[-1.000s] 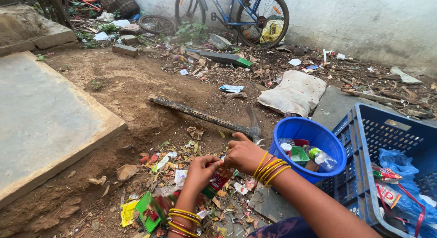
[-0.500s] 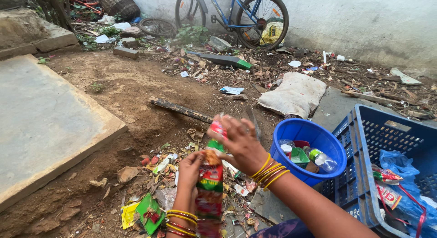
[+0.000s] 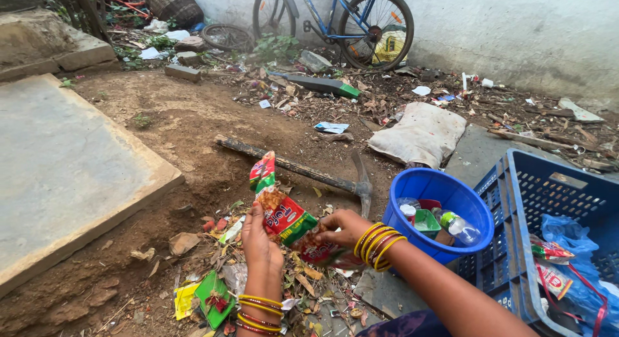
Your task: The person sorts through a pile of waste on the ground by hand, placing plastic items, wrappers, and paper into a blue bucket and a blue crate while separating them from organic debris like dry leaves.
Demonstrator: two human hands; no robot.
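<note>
Littered dirt ground point(image 3: 187, 127), whitewashed wall point(image 3: 516, 27), concrete slab point(image 3: 58, 163).

An outdoor backyard strewn with rubbish: bare dirt ground point(image 3: 187, 124), a concrete slab point(image 3: 64, 163) at left, a bicycle point(image 3: 335, 21) leaning against a stained wall point(image 3: 516, 34) at top, litter and dry leaves point(image 3: 387, 92) everywhere.

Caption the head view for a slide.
Both hands, left hand and right hand, hold a red-and-green snack wrapper above littered dirt, beside a blue bucket.
</note>
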